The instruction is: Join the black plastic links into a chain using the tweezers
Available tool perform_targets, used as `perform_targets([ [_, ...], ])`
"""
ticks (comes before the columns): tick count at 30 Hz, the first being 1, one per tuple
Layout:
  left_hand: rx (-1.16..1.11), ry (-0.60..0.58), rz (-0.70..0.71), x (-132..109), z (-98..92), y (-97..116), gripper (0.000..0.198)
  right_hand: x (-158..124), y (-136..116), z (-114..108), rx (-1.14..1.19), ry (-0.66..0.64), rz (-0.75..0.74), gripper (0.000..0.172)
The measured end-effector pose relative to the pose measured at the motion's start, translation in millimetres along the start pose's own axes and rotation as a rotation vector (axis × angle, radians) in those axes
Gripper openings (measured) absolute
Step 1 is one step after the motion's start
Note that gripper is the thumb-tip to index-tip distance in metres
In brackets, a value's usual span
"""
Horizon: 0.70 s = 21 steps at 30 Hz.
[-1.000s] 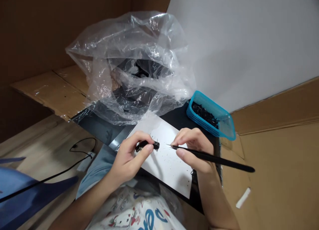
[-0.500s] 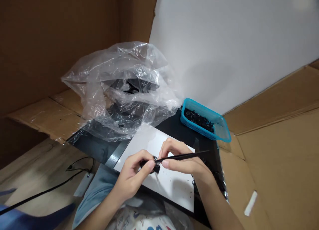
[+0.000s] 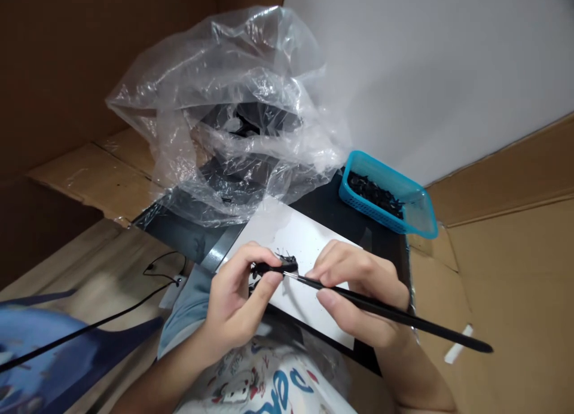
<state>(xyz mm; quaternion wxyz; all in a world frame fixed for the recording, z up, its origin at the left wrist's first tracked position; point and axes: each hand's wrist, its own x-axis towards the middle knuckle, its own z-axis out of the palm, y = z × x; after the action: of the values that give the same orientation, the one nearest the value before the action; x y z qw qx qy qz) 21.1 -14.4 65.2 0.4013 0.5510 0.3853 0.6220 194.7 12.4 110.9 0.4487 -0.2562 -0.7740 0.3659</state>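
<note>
Left hand (image 3: 237,300) curled nearly shut, fingertips pinching small black part (image 3: 284,266) over white card (image 3: 309,238), steadying it for right hand (image 3: 363,294), gripping slender black metal-tipped pick (image 3: 385,307) penwise, tip touching part. Teal plastic basket (image 3: 385,170) of black pieces (image 3: 374,193) at far corner of black mat (image 3: 323,202), within my reach.

Brown cardboard walls (image 3: 89,61), white wall panel (image 3: 426,61); pale wood-grain surface (image 3: 76,264), soft even light
</note>
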Motion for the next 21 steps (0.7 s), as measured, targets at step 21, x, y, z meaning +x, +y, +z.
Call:
perform_targets([
  [21, -0.158, 0.034, -0.034, -3, 1.7, -3, 0.009, 1, -3, 17, 0.055, 0.103, 0.037, 0.028],
])
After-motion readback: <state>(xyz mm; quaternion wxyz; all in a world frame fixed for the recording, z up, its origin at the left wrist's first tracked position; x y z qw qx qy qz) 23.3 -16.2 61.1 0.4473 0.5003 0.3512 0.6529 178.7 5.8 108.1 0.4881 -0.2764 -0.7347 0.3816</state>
